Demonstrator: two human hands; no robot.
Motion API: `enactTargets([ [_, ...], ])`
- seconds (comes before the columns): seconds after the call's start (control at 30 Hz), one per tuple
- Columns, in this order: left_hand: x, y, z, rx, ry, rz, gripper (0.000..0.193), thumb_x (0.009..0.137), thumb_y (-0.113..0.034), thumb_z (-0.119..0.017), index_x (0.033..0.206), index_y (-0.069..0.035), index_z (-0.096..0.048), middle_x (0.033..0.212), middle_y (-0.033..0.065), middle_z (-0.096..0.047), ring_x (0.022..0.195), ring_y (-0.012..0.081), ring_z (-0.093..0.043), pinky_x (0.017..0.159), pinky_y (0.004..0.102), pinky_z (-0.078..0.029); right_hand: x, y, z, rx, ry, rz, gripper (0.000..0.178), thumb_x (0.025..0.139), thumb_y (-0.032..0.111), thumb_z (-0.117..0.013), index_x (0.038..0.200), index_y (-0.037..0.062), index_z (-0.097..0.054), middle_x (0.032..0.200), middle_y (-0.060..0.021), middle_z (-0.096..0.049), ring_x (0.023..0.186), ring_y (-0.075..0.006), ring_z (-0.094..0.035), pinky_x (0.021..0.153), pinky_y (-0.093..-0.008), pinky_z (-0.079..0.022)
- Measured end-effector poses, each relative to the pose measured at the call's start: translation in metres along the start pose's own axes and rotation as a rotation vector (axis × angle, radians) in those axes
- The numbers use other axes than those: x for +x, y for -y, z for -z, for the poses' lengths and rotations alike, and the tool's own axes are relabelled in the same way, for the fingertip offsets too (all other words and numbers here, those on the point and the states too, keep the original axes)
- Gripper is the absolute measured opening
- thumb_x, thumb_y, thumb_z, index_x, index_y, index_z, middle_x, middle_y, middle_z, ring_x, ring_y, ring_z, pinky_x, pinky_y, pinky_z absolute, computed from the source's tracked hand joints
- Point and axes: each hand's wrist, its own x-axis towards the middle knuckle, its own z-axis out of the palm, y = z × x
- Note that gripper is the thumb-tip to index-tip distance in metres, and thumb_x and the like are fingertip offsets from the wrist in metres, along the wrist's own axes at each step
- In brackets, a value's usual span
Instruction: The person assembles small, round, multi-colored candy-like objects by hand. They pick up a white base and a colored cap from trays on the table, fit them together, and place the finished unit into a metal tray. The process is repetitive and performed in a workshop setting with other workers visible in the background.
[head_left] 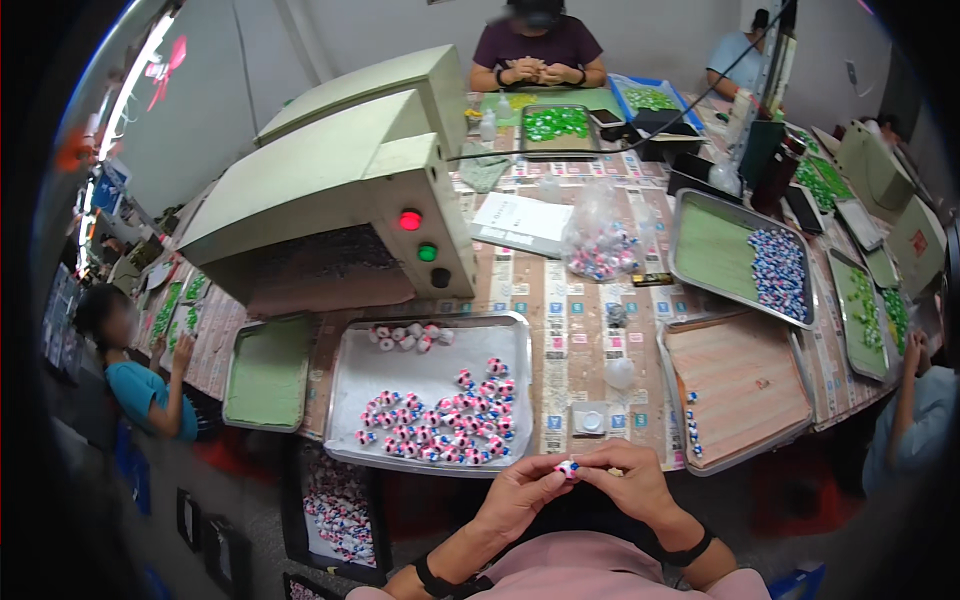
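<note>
A small white, pink and blue figurine [567,468] with dark spots is pinched between the fingertips of both hands, just in front of the table's near edge. My left hand [522,497] closes on it from the left. From the right, my right hand [637,484] grips it with thumb and fingers. Left of the hands, a metal tray lined in white [350,350] carries many similar pieces, with a group of mostly white pieces [410,337] along its far side. Just beyond my hands sits a small square white dish [589,419].
A cream machine [330,190] with red and green lights stands behind the white-lined tray. To the right lie a wood-coloured tray [740,380] and a green-lined tray [710,240] of small blue parts. A plastic bag of pieces [603,245] lies mid-table. Other people work around the table.
</note>
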Motion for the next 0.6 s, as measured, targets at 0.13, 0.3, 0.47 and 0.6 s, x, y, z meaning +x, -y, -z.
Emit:
enactTargets([
  [0.13,-0.004,-0.024,0.004,0.188,-0.046,-0.056,0.028,0.09,-0.004,-0.064,0.117,0.001,-0.059,0.108,0.0097,-0.065,0.097,0.0187,-0.064,0.087,0.0318,-0.055,0.0,0.012,-0.003,0.048,0.042,0.002,0.023,0.081,0.008,-0.073,0.104,0.0043,-0.072,0.098,-0.0107,-0.068,0.086,-0.0162,-0.065,0.071,-0.0252,-0.052],
  [0.3,0.011,-0.085,0.048,0.829,-0.408,-0.59,0.023,0.087,-0.004,-0.066,0.11,-0.002,-0.065,0.097,0.0054,-0.067,0.084,0.0127,-0.063,0.073,0.0247,-0.051,-0.003,0.014,0.001,-0.01,-0.097,0.074,0.018,0.084,0.007,-0.07,0.101,0.0012,-0.071,0.095,-0.0093,-0.068,0.084,-0.014,-0.062,0.07,-0.0242,-0.049],
  [0.47,0.021,-0.133,0.087,1.541,-0.642,-0.887,0.023,0.079,-0.011,-0.072,0.101,-0.004,-0.069,0.092,0.0087,-0.068,0.087,0.0216,-0.061,0.078,0.0326,-0.049,-0.011,0.003,0.007,-0.012,-0.063,-0.021,0.015,0.084,0.005,-0.068,0.098,0.0011,-0.072,0.093,-0.0078,-0.068,0.081,-0.0118,-0.062,0.068,-0.0227,-0.047],
  [0.6,0.026,-0.14,0.101,1.597,-0.555,-0.784,0.02,0.077,-0.014,-0.071,0.095,-0.004,-0.069,0.089,0.0106,-0.066,0.087,0.0284,-0.057,0.08,0.0382,-0.046,-0.016,-0.001,0.006,-0.016,-0.07,-0.024,0.015,0.084,0.007,-0.068,0.098,0.0021,-0.072,0.093,-0.0097,-0.07,0.08,-0.0139,-0.064,0.065,-0.0238,-0.049],
])
